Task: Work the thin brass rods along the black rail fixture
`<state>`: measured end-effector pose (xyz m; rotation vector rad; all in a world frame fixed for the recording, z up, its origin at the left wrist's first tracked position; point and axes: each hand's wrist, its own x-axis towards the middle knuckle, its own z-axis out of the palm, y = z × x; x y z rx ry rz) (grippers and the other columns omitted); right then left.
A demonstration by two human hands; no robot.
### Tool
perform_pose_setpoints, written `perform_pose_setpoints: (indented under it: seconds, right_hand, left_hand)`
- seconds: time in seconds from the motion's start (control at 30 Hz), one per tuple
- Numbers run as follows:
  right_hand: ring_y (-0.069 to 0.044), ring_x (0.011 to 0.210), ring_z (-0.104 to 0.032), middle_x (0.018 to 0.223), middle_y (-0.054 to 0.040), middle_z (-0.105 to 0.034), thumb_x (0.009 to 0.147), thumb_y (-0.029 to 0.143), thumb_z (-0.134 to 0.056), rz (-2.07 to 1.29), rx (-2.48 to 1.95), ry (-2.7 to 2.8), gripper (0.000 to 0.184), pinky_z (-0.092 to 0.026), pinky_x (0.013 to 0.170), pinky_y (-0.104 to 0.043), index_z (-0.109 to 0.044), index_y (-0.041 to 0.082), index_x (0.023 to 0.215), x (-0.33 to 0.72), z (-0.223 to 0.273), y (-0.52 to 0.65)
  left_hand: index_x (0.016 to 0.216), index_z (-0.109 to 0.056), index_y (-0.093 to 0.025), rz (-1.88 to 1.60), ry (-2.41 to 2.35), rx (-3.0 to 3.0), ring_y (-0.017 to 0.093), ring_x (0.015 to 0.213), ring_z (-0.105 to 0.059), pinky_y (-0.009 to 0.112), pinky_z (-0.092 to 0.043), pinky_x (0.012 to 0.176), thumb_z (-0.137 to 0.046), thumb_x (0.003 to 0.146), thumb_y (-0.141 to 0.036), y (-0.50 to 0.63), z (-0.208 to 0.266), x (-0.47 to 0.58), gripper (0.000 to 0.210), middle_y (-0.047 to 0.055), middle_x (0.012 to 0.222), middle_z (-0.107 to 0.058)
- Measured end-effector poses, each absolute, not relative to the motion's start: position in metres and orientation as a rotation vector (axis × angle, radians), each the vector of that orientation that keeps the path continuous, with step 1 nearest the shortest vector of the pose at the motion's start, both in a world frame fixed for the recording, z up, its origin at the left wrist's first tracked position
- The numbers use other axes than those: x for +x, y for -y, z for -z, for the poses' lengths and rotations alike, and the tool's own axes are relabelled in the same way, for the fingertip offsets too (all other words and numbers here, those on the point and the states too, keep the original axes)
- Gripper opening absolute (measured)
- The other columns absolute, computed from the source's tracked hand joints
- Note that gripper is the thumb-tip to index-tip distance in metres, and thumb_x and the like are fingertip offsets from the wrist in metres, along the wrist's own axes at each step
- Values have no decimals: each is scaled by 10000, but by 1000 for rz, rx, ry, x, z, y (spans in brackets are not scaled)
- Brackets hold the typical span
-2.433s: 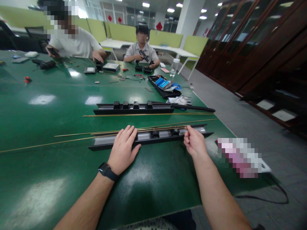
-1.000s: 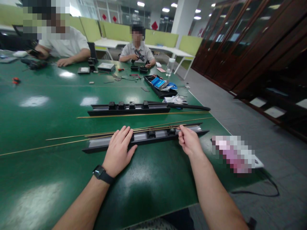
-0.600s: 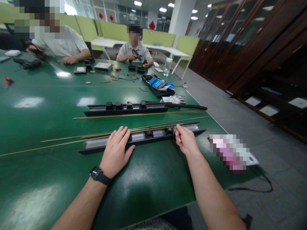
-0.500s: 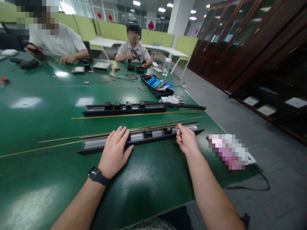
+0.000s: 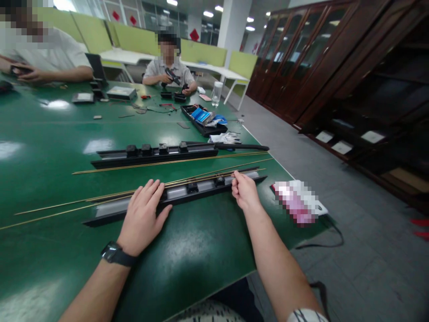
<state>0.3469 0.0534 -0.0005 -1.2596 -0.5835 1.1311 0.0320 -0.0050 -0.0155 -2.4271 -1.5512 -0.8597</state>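
Observation:
A black channel-shaped rail [image 5: 214, 189] with a silvery inside lies across the table in front of me. Black blocks [image 5: 192, 186] sit in its channel, and thin brass-coloured rods [image 5: 181, 181] run lengthwise along it, past both ends. My left hand [image 5: 142, 212] rests flat over the rail and rods towards the left, fingers stretched and thumb apart. Near the rail's right end, my right hand [image 5: 245, 190] is closed in a pinch on a brass rod. How many rods it grips cannot be made out.
Behind lies a second black rail [image 5: 154, 156] with blocks, thin rods [image 5: 167, 162] in front. Further back are a black tray [image 5: 204, 129] of blue items, gloves [image 5: 224, 138] and a bottle [image 5: 216, 94]. Two people handle things across the table. A blurred-out pink-white item [image 5: 296, 201] lies right.
My view has swung right, so the table's things sit further left. Both hands keep about the same places on the rail and rods. The person at left now has both hands together.

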Motion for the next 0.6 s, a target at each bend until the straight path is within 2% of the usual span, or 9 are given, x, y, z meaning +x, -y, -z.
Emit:
perform_pose_setpoints:
  seconds: [0.17,0.3,0.6]
  right_hand:
    - [-48,281,-341,502,60,-541,866,415,-702,-1173,-1267,631,259,-173,249,-148,-594,181,835,342,0,-52]
    - [-48,282,-349,499,58,-541,854,405,-713,-1239,-1276,675,255,-165,251,-146,-609,172,840,338,0,-50]
    - [-50,279,-346,497,60,-541,867,411,-698,-1159,-1266,574,253,-162,252,-148,-597,180,846,344,1,-54]
  left_hand:
    - [1524,-374,-196,868,1549,-2427,336,1461,-399,564,-320,1203,-539,956,-387,5,16,31,623,167,1532,-482]
    - [1505,-395,-165,853,1541,-2424,334,1462,-396,546,-318,1208,-544,957,-388,5,16,31,611,183,1517,-493]
    - [1501,-409,-163,869,1545,-2433,340,1468,-384,553,-315,1206,-559,948,-384,4,17,30,614,189,1516,-493]
